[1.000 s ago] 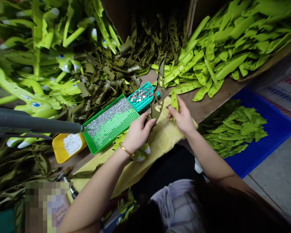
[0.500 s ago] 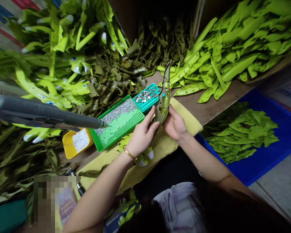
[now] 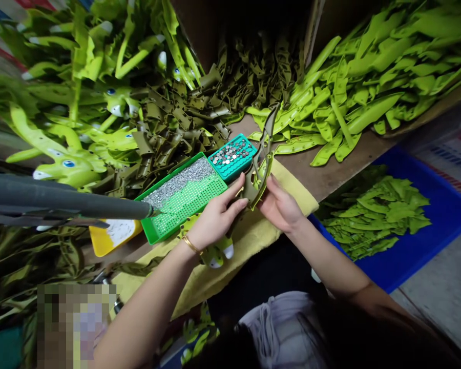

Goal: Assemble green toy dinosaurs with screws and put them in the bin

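An olive-green cut piece (image 3: 259, 171) with punched holes stands upright between my hands. My left hand (image 3: 217, 218) grips its lower part, and my right hand (image 3: 280, 207) holds its right edge. A gold bangle (image 3: 192, 245) circles my left wrist. Just left of my left hand lies a green tray (image 3: 180, 197) of tiny silver studs, with a teal tray (image 3: 232, 156) of larger metal studs beyond it. Under my left wrist, a lime-green toy piece (image 3: 217, 256) rests on a yellow cloth (image 3: 249, 230).
A grey tube tool (image 3: 61, 202) with a metal tip reaches in from the left above the trays. Heaps of lime and olive cut pieces (image 3: 176, 113) fill the back and left. A blue crate (image 3: 372, 218) of green pieces sits to the right. A yellow tray (image 3: 113, 236) holds white material.
My right hand no longer pinches the lime-green strip and now holds the olive piece. My hands have come closer together, and the view has shifted slightly.
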Demonstrator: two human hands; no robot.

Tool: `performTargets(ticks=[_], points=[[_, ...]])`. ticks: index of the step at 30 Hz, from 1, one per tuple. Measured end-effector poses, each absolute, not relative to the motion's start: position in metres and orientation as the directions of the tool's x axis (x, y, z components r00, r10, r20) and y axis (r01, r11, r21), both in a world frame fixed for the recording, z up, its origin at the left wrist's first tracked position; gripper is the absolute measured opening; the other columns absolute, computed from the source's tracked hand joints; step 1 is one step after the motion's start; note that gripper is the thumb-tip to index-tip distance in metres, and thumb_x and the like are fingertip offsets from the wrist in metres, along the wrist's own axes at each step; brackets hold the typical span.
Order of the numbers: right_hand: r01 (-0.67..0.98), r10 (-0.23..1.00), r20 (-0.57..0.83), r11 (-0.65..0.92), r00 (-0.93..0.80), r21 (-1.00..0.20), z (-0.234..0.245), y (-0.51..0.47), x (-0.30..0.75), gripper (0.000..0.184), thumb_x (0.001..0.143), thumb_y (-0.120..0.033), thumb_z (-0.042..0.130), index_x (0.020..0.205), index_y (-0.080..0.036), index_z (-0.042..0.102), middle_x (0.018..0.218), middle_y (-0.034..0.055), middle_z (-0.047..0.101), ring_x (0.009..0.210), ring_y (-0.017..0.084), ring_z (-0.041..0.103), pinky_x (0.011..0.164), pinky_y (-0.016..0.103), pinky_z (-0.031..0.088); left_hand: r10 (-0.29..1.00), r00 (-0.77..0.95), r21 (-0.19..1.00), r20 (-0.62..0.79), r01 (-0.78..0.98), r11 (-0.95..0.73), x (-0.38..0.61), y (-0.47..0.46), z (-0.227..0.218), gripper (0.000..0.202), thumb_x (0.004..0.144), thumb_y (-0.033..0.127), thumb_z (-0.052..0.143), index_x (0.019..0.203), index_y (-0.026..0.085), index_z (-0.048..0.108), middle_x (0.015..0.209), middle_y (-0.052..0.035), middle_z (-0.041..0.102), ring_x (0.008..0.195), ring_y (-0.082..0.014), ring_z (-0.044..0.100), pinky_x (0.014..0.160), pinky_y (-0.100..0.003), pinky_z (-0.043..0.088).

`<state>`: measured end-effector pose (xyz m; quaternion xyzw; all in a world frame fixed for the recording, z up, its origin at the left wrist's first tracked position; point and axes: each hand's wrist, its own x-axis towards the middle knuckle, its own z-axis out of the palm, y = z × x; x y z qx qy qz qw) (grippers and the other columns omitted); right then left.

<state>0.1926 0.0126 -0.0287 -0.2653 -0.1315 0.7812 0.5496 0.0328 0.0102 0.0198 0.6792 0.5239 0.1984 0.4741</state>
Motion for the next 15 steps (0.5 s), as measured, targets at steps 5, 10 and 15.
performTargets(ticks=[5,10,15], points=[[-0.66,0.948,-0.229,-0.319,-0.222,-0.681,-0.03,0.016,0.193,0.032,0.087,-0.045,0.057,0.114,-0.029,0.058,0.113,-0.0002,0.07,0.107,0.018,0.064,0.088,0.036,0.057,0.909,0.35,0.828,-0.226,0.56,-0.009,0.03,0.009,0.019,0.062,0.092,0.041,0.05,0.15,0.025,0.035,0.152,-0.0029,0.044,0.138,-0.0259,0.044,0.116,-0.045,0.035],[-0.145,0.968,-0.176,-0.203,-0.18,-0.968,-0.04,0.007,0.197,0.032,0.083,-0.054,0.061,0.095,-0.024,0.061,0.079,-0.0007,0.068,0.072,0.014,0.062,0.069,0.029,0.053,0.938,0.324,0.726,-0.126,0.674,-0.135,0.031,-0.003,0.011,0.062,0.095,0.036,0.046,0.153,0.022,0.029,0.148,-0.006,0.049,0.128,-0.0231,0.055,0.11,-0.037,0.043],[-0.011,0.991,-0.091,-0.093,-0.101,-0.996,-0.042,-0.001,0.192,0.03,0.09,-0.051,0.052,0.099,-0.023,0.055,0.071,-0.0024,0.063,0.062,0.012,0.057,0.063,0.027,0.049,0.953,0.3,0.617,-0.052,0.76,-0.205,0.038,-0.014,0.003,0.064,0.095,0.034,0.044,0.154,0.018,0.025,0.145,-0.0111,0.052,0.123,-0.0239,0.059,0.104,-0.036,0.047]])
